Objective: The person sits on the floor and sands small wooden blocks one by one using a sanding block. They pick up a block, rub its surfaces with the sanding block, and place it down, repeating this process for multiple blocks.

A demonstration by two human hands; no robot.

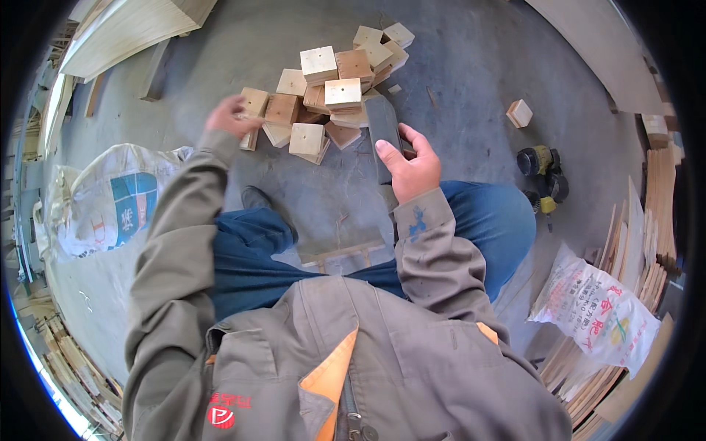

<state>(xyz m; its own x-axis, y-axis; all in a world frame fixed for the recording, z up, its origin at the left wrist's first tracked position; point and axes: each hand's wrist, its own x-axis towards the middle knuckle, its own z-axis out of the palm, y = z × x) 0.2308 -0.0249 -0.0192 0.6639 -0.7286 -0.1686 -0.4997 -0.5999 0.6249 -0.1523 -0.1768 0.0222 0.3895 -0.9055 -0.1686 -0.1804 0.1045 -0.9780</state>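
drill (543,157), three o'clock; printed sacks (588,309), nine, four; right grip (413,165) clamped on slab (379,136); left grip (228,117) near blocks (343,93), closure unclear.

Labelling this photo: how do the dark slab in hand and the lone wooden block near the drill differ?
The dark slab is long; the lone wooden block is squat. The slab is dark grey, the block pale. The slab is held; the block lies on the floor.

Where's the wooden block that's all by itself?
In the head view, the lone block is on the floor at the right, just beyond the black-and-yellow power tool.
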